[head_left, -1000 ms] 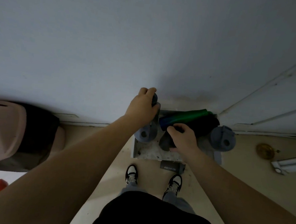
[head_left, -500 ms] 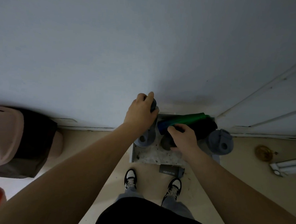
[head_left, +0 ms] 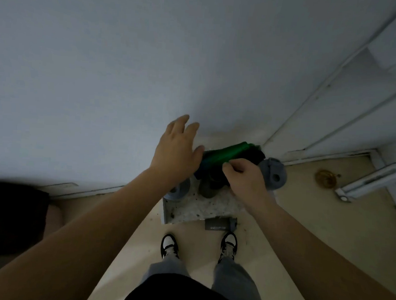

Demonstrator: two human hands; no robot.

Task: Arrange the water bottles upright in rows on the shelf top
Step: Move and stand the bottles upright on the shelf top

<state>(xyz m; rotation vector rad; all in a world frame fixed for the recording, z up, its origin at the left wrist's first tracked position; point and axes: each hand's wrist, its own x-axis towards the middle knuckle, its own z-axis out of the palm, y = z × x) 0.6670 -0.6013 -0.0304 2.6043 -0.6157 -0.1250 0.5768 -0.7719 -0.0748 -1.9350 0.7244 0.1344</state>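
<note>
A small speckled white shelf top (head_left: 202,210) stands against the wall. A green-to-blue bottle (head_left: 224,152) lies tilted across its back, over a black bottle (head_left: 258,156). My right hand (head_left: 244,178) pinches the green bottle near its middle. My left hand (head_left: 177,148) hovers with fingers spread, just left of that bottle, holding nothing. A grey bottle (head_left: 178,190) stands upright at the shelf's left, partly hidden by my left wrist. A dark bottle (head_left: 207,188) stands upright in the middle. Another grey bottle (head_left: 273,174) stands at the right edge.
A dark flat object (head_left: 218,224) hangs at the shelf's front edge above my shoes. A pink and black bin (head_left: 9,219) sits on the floor at left. A brass floor fitting (head_left: 325,178) and a white metal bracket (head_left: 371,183) lie right, beside a door frame.
My left hand let go of the upright grey bottle and lifted, fingers spreading. My right hand shifted up from the dark bottle onto the green bottle.
</note>
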